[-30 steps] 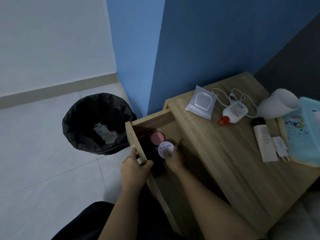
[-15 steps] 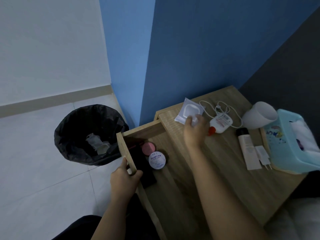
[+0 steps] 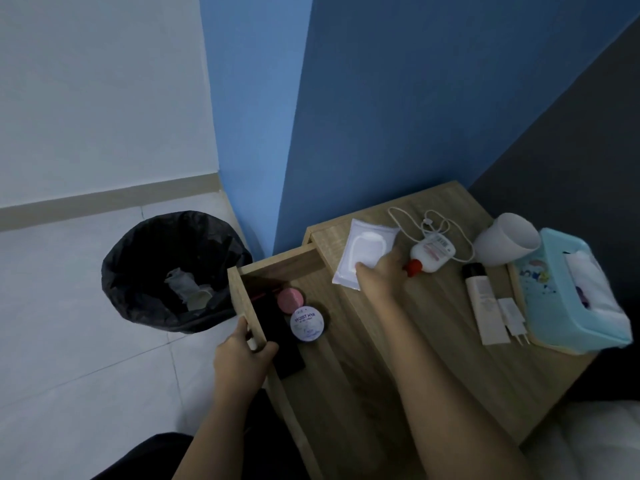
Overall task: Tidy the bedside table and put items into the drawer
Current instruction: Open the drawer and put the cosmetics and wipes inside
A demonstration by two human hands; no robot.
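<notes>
Lower centre of the frame, the left hand [image 3: 242, 351] curls over the front panel of the open drawer [image 3: 247, 306], most likely to keep it pulled out and steady. At frame centre the right hand [image 3: 381, 275] pinches the near edge of the white wipes pack [image 3: 367, 247], thumb on top. The pack lies on the desk [image 3: 433, 341] just beside the drawer, presumably next to join the white jar [image 3: 307, 323] already inside

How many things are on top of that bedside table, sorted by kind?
Toiletry containers: 2, red-capped bottle, tube
Charging gear: 2, cable, plug
Wipes pack: 1
Cup: 1
Tissue box: 1
Total: 7
</notes>
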